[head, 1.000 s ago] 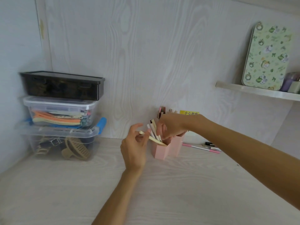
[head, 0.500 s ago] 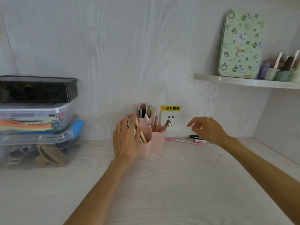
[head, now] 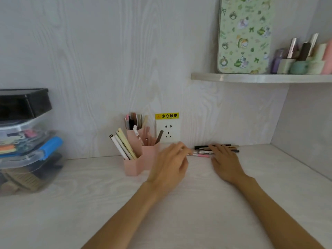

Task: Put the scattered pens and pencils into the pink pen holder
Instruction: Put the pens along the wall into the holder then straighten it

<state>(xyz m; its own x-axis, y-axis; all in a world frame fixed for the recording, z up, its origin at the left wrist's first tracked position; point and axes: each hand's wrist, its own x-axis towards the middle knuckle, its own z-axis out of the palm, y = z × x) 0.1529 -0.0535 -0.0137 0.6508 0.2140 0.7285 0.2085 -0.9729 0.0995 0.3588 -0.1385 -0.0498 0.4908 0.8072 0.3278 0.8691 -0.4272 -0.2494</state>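
The pink pen holder (head: 133,168) stands on the desk by the back wall, with several pens and pencils upright or leaning in its compartments. To its right, several loose pens (head: 202,152) lie in a row along the wall, some black, one pink. My left hand (head: 168,165) hovers just right of the holder, its relaxed fingertips reaching the pens' left ends. Stretched flat over the right part of the row, my right hand (head: 224,161) rests its fingers on the pens. The motion blur hides any pinch.
Stacked plastic storage boxes (head: 27,141) fill the left side of the desk. A wall socket (head: 168,133) with a yellow label sits behind the holder. A shelf (head: 260,78) above right carries a green tin and small bottles. A side wall closes the right.
My left hand left the holder and moved right to the pens' ends. My right hand came down onto the loose pens. The view turned to the right.
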